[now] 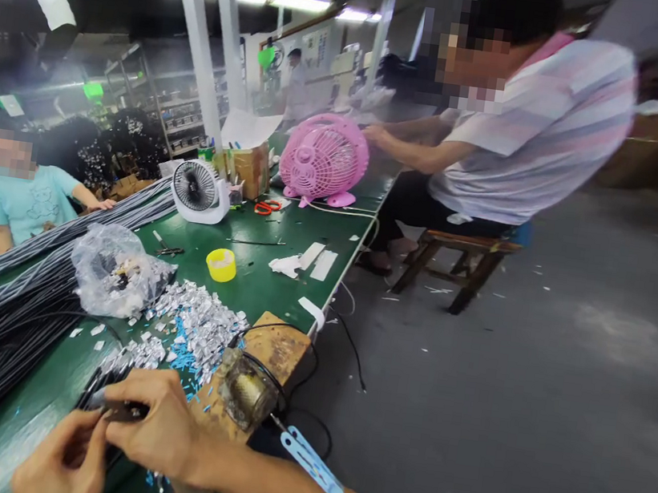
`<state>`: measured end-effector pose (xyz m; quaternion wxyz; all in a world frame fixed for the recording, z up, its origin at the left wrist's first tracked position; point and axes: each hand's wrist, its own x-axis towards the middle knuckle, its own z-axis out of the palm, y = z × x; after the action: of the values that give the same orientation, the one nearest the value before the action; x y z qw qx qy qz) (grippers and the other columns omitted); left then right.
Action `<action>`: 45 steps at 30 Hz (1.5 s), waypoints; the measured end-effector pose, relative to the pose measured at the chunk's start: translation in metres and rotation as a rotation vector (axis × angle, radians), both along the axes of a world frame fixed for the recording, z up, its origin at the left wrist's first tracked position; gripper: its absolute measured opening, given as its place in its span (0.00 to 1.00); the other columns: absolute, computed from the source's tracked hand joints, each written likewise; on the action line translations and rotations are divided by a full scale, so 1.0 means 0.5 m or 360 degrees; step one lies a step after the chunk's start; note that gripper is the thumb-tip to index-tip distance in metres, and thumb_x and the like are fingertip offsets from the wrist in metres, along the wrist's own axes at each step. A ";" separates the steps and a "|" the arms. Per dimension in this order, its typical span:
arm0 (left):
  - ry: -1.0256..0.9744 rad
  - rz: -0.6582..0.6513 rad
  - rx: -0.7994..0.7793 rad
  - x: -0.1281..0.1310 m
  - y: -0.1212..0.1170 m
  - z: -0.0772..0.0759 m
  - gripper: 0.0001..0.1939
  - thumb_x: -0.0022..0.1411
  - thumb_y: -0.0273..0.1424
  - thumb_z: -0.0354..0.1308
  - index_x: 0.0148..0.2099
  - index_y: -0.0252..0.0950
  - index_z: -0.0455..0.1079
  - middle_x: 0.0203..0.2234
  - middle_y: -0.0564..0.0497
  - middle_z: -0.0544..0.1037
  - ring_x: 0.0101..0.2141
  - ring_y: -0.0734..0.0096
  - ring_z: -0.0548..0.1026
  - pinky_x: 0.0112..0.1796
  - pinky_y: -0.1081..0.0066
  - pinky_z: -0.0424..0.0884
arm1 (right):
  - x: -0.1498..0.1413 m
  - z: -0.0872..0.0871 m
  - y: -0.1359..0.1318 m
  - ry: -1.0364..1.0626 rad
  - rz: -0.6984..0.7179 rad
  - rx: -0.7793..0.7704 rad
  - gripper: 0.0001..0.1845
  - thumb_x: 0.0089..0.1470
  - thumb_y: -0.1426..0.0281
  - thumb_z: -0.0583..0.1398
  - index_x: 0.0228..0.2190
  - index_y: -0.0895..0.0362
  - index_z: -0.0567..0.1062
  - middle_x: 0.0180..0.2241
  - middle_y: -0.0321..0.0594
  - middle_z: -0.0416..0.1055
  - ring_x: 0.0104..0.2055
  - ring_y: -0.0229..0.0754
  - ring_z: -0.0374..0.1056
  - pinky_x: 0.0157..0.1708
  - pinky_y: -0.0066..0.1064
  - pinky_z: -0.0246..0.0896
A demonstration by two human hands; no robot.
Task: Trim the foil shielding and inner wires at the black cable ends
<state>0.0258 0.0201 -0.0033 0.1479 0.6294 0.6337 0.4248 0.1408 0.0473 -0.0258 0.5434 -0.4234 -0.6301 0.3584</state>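
Stretches away diagonally as a green-topped bench (254, 261), with a dark grey floor (503, 399) to the right and white strip lights (304, 2) overhead. Carries a pink plastic fan (323, 158), a small white fan (199, 191), red-handled scissors (267, 207) between them, then a yellow ring (220, 265) and a clear plastic bag (113, 275) beside a heap of silvery scraps (198, 318). Bears long grey cables (89, 227) and black cables (0, 353) along the left, with a person in a light blue shirt (32, 199) beyond. Meets, farther along the right, a person in a striped shirt (537, 136) on a wooden stool (465, 252). Supports a worn wooden board (279, 345) near the corner, under a grimy metal cylinder (246, 389). Reaches in from the lower right with the right hand (163, 423), turned inward, fingers wrapped around a small dark tool (126, 411) above the near bench. Comes up from below with the left hand (65, 454), thumb and fingertips pinched at the tool's left end; too unclear to tell what is between.
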 end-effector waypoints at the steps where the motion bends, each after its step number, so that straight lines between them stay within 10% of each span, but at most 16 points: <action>1: 0.0189 -0.0050 0.0138 -0.003 0.002 -0.007 0.05 0.50 0.29 0.54 0.24 0.39 0.69 0.17 0.52 0.74 0.18 0.68 0.71 0.19 0.74 0.63 | 0.005 0.001 -0.004 0.0057 0.0021 0.0023 0.10 0.40 0.76 0.61 0.26 0.53 0.80 0.22 0.34 0.72 0.24 0.37 0.66 0.24 0.24 0.59; 10: 0.0467 -0.0332 0.0146 -0.011 -0.014 0.008 0.11 0.55 0.27 0.50 0.22 0.38 0.69 0.18 0.52 0.74 0.19 0.75 0.71 0.21 0.78 0.65 | 0.021 0.025 0.013 0.0742 0.0050 -0.0570 0.14 0.39 0.71 0.59 0.29 0.64 0.79 0.15 0.31 0.64 0.15 0.29 0.51 0.15 0.21 0.47; 20: 0.0371 -0.0179 0.0056 -0.048 -0.011 0.028 0.11 0.56 0.33 0.54 0.28 0.36 0.76 0.14 0.51 0.74 0.17 0.71 0.72 0.20 0.76 0.67 | 0.020 0.031 -0.007 -0.0063 0.0030 0.0187 0.17 0.51 0.71 0.55 0.13 0.60 0.70 0.13 0.31 0.57 0.19 0.32 0.50 0.18 0.24 0.43; 34: 0.0223 -0.0125 0.0002 -0.030 -0.021 0.019 0.07 0.53 0.30 0.56 0.25 0.37 0.74 0.18 0.50 0.76 0.20 0.70 0.74 0.23 0.75 0.67 | 0.010 0.021 -0.013 -0.0135 -0.0026 0.0220 0.09 0.45 0.76 0.55 0.18 0.60 0.73 0.16 0.34 0.64 0.19 0.32 0.54 0.19 0.24 0.48; 45: 0.0157 -0.0324 -0.0120 -0.039 -0.026 0.026 0.10 0.52 0.32 0.59 0.22 0.35 0.69 0.14 0.53 0.71 0.17 0.74 0.68 0.19 0.76 0.63 | 0.024 0.040 0.000 0.0588 0.0694 -0.0731 0.09 0.40 0.73 0.54 0.14 0.57 0.59 0.11 0.25 0.50 0.12 0.28 0.44 0.13 0.22 0.38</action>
<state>0.0065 0.0069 0.0096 0.1825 0.7047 0.5885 0.3519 0.1528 0.0472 -0.0059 0.4495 -0.3184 -0.4999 0.6683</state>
